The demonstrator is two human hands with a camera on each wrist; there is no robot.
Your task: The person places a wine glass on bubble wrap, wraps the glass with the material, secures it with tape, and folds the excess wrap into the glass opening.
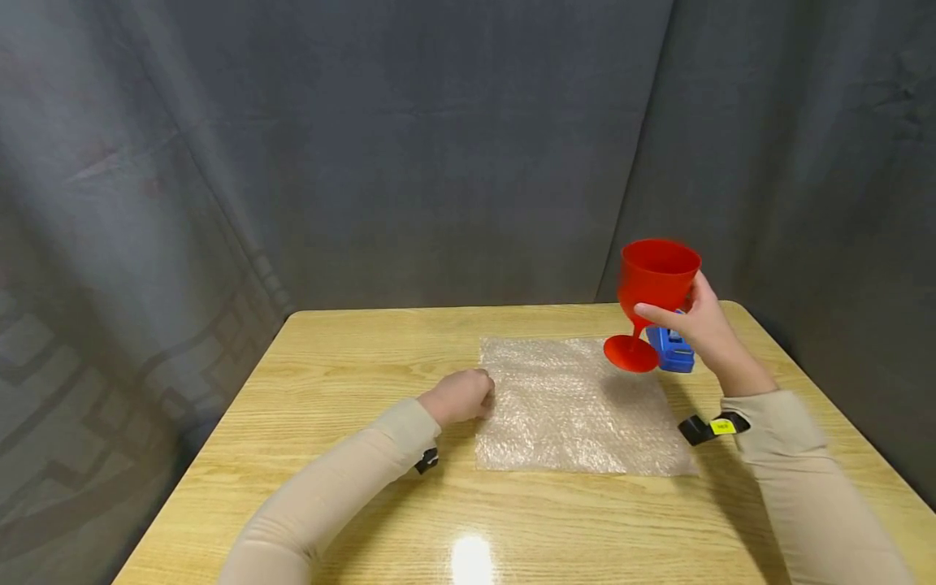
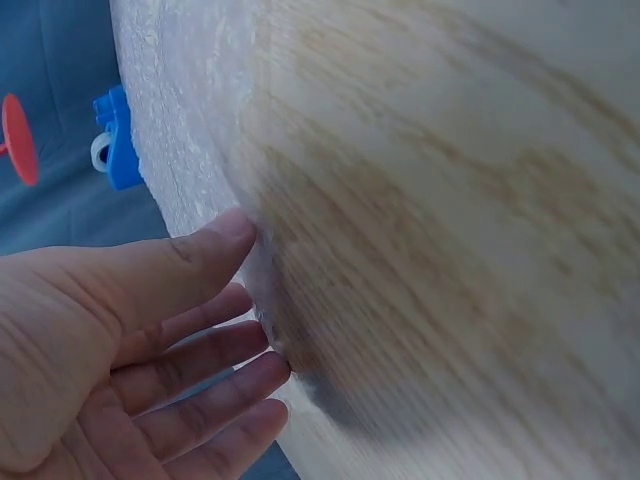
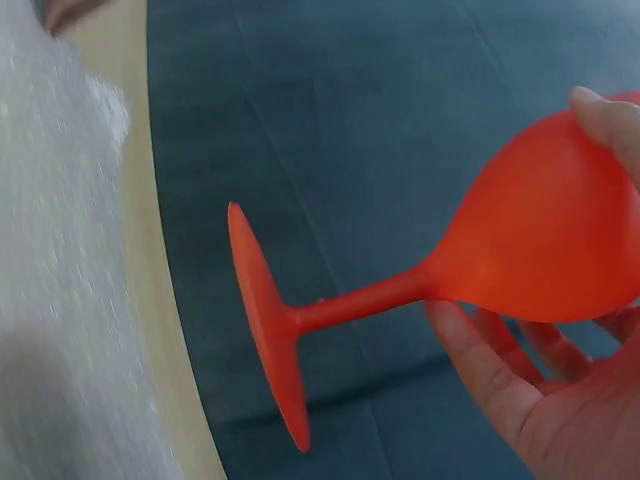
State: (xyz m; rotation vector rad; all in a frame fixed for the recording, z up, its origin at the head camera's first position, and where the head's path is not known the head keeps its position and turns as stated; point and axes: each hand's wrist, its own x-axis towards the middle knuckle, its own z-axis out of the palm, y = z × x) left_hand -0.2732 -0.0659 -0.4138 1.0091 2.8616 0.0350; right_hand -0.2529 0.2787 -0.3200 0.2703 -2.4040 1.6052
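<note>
A red plastic goblet (image 1: 654,280) is held above the far right of the bubble wrap by my right hand (image 1: 705,325). Thumb and fingers curve round its bowl in the right wrist view, leaving the stem and foot (image 3: 268,325) free. The bubble wrap sheet (image 1: 570,414) lies flat on the table. At its left edge is my left hand (image 1: 461,396); in the left wrist view the thumb tip and loosely bent fingers (image 2: 205,345) touch that edge, without a visible grip.
Behind the goblet, a blue tape dispenser (image 1: 676,357) with a white roll stands at the sheet's far right corner. The wooden table (image 1: 351,349) ends at a grey curtain (image 1: 439,162) along the back and sides.
</note>
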